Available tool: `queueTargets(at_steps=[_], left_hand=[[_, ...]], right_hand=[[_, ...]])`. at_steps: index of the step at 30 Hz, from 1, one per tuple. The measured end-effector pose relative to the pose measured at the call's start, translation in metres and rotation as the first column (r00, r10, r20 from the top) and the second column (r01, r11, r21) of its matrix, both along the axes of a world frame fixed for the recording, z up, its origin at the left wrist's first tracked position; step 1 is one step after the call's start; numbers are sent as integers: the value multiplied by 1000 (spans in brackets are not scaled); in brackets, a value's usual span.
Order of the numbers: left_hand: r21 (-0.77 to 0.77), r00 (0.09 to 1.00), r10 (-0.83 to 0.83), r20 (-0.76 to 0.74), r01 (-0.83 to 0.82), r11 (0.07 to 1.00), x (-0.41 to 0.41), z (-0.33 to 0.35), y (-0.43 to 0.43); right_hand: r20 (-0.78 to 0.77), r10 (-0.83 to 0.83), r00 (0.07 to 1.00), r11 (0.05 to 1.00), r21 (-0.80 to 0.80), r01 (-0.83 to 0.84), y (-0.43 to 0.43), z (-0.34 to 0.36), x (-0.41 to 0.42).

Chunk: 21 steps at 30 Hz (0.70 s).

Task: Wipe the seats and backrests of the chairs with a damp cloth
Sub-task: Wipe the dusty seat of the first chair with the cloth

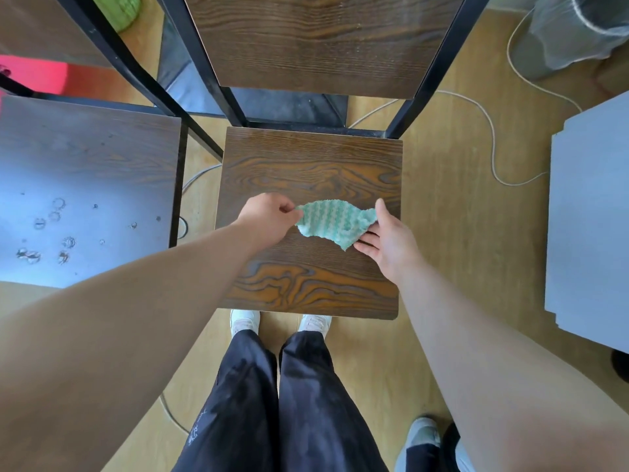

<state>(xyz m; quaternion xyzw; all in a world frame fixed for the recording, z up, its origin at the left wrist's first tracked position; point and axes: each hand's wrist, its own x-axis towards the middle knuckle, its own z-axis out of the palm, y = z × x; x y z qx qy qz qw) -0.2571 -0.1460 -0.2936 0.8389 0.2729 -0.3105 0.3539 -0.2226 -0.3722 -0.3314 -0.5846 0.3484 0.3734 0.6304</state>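
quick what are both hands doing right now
Left hand: pinching a corner of the cloth.
Right hand: open, straight fingers touching the cloth's other end.

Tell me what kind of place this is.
Likely a dining or meeting room, indoors: a wood-grain chair with a second chair beside it, a wooden floor crossed by a white cable, and a lined bin.
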Motion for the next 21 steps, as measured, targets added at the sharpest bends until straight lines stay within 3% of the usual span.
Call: queueTargets(at_steps=[6,10,14,18,21], left_hand=[[28,1000,-19,2,19,999,4,-1,3],[83,999,-3,46,-1,997,9,3,17],[132,989,-45,140,27,991,14,10,32],[220,927,-221,302,158,963,11,15,42],[339,811,-454,369,338,878,1,7,48]], right_hand=[[142,221,965,945,-276,-176,7,-7,13],[273,473,838,823,-477,-309,5,0,30],[342,574,744,771,-533,-350,3,15,48],[396,669,629,686,-654,-318,7,32,54],[433,749,502,621,-721,-306,7,33,42]])
